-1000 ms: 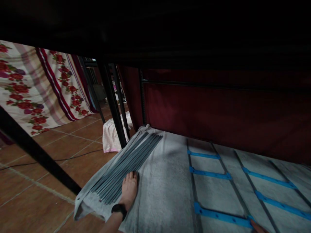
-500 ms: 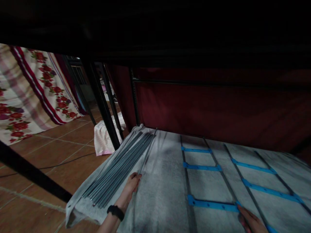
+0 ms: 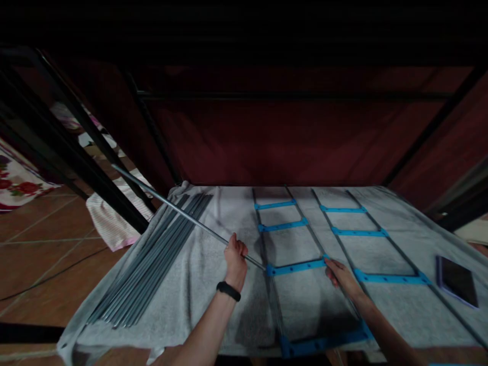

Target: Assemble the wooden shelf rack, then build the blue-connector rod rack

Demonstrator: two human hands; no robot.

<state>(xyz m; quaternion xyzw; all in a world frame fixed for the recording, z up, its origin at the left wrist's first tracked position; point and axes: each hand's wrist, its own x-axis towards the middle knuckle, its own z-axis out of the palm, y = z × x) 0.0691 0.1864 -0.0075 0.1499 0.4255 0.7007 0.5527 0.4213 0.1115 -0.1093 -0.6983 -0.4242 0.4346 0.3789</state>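
Observation:
My left hand (image 3: 236, 258) is closed around a thin grey metal rod (image 3: 171, 205). The rod slants from the upper left down to the right, and its lower tip is close to the left end of a blue crossbar (image 3: 299, 267). That crossbar, with small holes along it, belongs to a ladder-like frame of rods and blue bars. At the bar's right end, my right hand (image 3: 340, 276) pinches it between thumb and fingers. A nearer blue crossbar (image 3: 326, 343) lies in shadow at the cloth's front edge.
Several loose rods (image 3: 152, 264) lie bundled on the left of the grey cloth (image 3: 224, 213). A second frame with blue bars (image 3: 360, 233) lies to the right, beside a dark phone-like device (image 3: 457, 280). Black posts (image 3: 114, 190) and a dark red curtain (image 3: 274, 142) surround the surface.
My left hand has lifted the rod off the cloth and brought it rightward, tilted, toward the crossbar. The view has turned right. My right hand stays at the crossbar's right end.

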